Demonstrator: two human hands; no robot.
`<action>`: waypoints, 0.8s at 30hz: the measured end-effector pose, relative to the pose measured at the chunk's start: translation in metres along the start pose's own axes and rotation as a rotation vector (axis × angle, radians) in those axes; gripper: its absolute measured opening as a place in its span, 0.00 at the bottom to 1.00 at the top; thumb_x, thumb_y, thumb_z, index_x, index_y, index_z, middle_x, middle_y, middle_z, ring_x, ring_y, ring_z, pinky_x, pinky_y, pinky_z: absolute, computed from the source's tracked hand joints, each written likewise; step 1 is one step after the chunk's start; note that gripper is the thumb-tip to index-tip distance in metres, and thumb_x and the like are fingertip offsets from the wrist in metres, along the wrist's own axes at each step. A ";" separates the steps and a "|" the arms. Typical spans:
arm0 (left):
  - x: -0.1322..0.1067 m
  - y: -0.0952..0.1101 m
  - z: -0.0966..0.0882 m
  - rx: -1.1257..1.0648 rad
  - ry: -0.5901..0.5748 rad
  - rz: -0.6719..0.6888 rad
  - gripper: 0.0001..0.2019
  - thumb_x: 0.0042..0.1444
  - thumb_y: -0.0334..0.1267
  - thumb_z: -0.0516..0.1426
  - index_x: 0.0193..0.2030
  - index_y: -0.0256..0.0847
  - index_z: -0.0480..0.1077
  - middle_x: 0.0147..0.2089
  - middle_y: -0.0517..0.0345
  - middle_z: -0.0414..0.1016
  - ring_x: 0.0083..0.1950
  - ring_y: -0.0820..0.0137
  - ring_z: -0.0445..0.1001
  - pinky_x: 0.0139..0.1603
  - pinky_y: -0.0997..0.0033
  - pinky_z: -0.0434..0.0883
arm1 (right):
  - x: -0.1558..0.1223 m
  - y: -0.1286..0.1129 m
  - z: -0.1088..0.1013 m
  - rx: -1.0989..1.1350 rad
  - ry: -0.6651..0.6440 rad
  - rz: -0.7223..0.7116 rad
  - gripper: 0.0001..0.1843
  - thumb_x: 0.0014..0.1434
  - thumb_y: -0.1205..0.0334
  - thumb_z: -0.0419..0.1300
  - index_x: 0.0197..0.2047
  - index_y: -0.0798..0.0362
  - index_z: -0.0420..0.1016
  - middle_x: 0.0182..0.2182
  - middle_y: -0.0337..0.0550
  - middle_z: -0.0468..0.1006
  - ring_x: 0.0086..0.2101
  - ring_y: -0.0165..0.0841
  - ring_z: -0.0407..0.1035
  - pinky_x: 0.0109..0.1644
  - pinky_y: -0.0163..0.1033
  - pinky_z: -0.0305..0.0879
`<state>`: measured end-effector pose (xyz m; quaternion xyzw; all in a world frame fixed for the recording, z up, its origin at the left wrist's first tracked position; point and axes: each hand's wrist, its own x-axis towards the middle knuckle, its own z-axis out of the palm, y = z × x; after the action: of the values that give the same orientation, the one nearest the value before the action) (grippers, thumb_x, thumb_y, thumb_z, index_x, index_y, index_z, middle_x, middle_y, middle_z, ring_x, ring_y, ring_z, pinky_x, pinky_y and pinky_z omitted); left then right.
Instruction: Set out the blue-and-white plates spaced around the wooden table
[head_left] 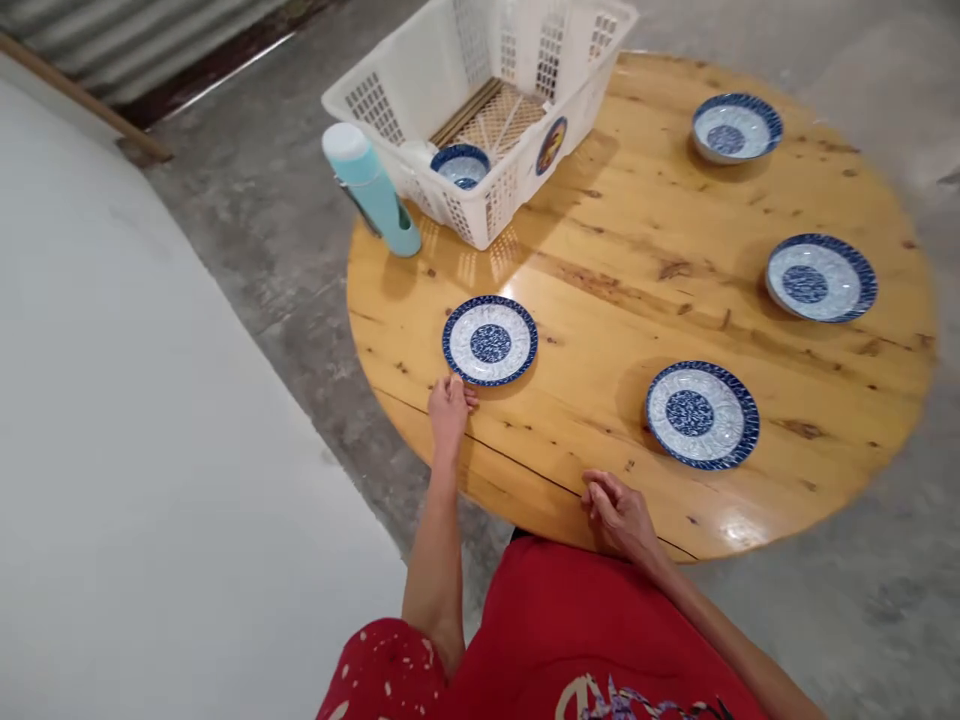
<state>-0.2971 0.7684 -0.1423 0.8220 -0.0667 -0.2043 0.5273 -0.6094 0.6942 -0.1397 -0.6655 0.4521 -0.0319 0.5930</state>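
Note:
A blue-and-white patterned plate (491, 342) is on the near left part of the round wooden table. My left hand (450, 405) is closed at its near rim, the thumb at the edge and the other fingers curled just below it. Over the table's front edge, my right hand (619, 510) has its fingers curled together with nothing visible in them. The dish nearest to that hand is a blue-rimmed bowl (703, 415), a little further up and to the right, not touched.
Two more matching bowls, one at the right (821, 278) and one at the far right (737, 128), sit on the wooden table (585, 350). A white plastic basket (480, 215) holds a small blue-rimmed bowl (461, 168) and sticks. Beside it stands a light-blue bottle (375, 195).

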 end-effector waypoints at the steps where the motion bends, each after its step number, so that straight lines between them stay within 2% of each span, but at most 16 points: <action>1: -0.011 -0.002 -0.004 -0.007 0.019 -0.005 0.15 0.61 0.50 0.49 0.32 0.41 0.64 0.27 0.57 0.74 0.24 0.71 0.74 0.25 0.74 0.71 | -0.001 -0.001 -0.002 -0.014 -0.008 -0.002 0.24 0.63 0.45 0.50 0.50 0.56 0.71 0.27 0.43 0.77 0.22 0.33 0.69 0.27 0.36 0.66; 5: -0.060 -0.018 -0.021 0.015 0.076 -0.052 0.14 0.60 0.48 0.51 0.34 0.40 0.67 0.27 0.59 0.74 0.25 0.72 0.74 0.27 0.74 0.71 | 0.003 -0.012 -0.007 -0.034 -0.009 -0.039 0.25 0.62 0.44 0.50 0.49 0.55 0.73 0.29 0.44 0.78 0.23 0.33 0.70 0.29 0.37 0.66; 9: -0.102 -0.035 -0.037 0.074 0.137 -0.088 0.12 0.59 0.46 0.51 0.35 0.40 0.69 0.28 0.59 0.75 0.26 0.71 0.74 0.28 0.73 0.72 | 0.000 -0.017 -0.017 -0.085 -0.020 -0.136 0.22 0.63 0.49 0.48 0.48 0.55 0.73 0.29 0.43 0.79 0.24 0.33 0.72 0.30 0.36 0.66; 11: -0.121 -0.040 -0.038 0.132 0.154 -0.075 0.12 0.60 0.46 0.51 0.36 0.41 0.70 0.28 0.60 0.75 0.26 0.70 0.75 0.30 0.72 0.72 | -0.007 -0.011 -0.029 -0.147 -0.026 -0.187 0.20 0.63 0.52 0.48 0.47 0.54 0.74 0.28 0.43 0.79 0.25 0.33 0.73 0.32 0.36 0.67; 13: -0.140 -0.043 -0.029 0.200 0.126 -0.036 0.11 0.60 0.45 0.51 0.37 0.43 0.70 0.29 0.60 0.76 0.28 0.70 0.76 0.33 0.71 0.73 | -0.018 0.003 -0.046 -0.199 -0.011 -0.214 0.20 0.63 0.53 0.48 0.47 0.54 0.74 0.28 0.42 0.79 0.27 0.34 0.73 0.35 0.37 0.68; 16: -0.172 -0.040 0.002 0.246 0.022 0.017 0.11 0.60 0.45 0.50 0.35 0.44 0.70 0.29 0.60 0.76 0.28 0.69 0.76 0.35 0.71 0.72 | -0.039 0.039 -0.081 -0.190 0.050 -0.167 0.20 0.63 0.53 0.48 0.47 0.54 0.74 0.29 0.43 0.80 0.28 0.35 0.74 0.36 0.39 0.68; 20: -0.227 -0.026 0.064 0.284 -0.149 0.091 0.12 0.62 0.45 0.48 0.34 0.45 0.68 0.28 0.61 0.75 0.28 0.69 0.75 0.35 0.71 0.70 | -0.078 0.107 -0.134 0.014 0.174 0.008 0.23 0.58 0.47 0.51 0.46 0.54 0.74 0.27 0.43 0.79 0.23 0.35 0.71 0.30 0.40 0.69; 22: -0.261 -0.019 0.097 0.318 -0.271 0.138 0.12 0.63 0.45 0.47 0.34 0.45 0.68 0.27 0.61 0.75 0.28 0.69 0.75 0.35 0.71 0.69 | -0.103 0.147 -0.162 0.152 0.276 0.124 0.25 0.53 0.43 0.53 0.42 0.54 0.75 0.25 0.43 0.79 0.21 0.35 0.70 0.27 0.40 0.68; 24: -0.298 -0.014 0.128 0.360 -0.405 0.191 0.13 0.64 0.44 0.46 0.34 0.45 0.67 0.27 0.61 0.75 0.28 0.70 0.75 0.34 0.72 0.68 | -0.133 0.190 -0.189 0.253 0.433 0.247 0.25 0.47 0.41 0.57 0.38 0.54 0.74 0.24 0.44 0.78 0.20 0.36 0.70 0.25 0.41 0.69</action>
<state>-0.6207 0.7643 -0.1220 0.8349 -0.2831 -0.2987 0.3656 -0.9042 0.6571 -0.1743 -0.5038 0.6383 -0.1569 0.5605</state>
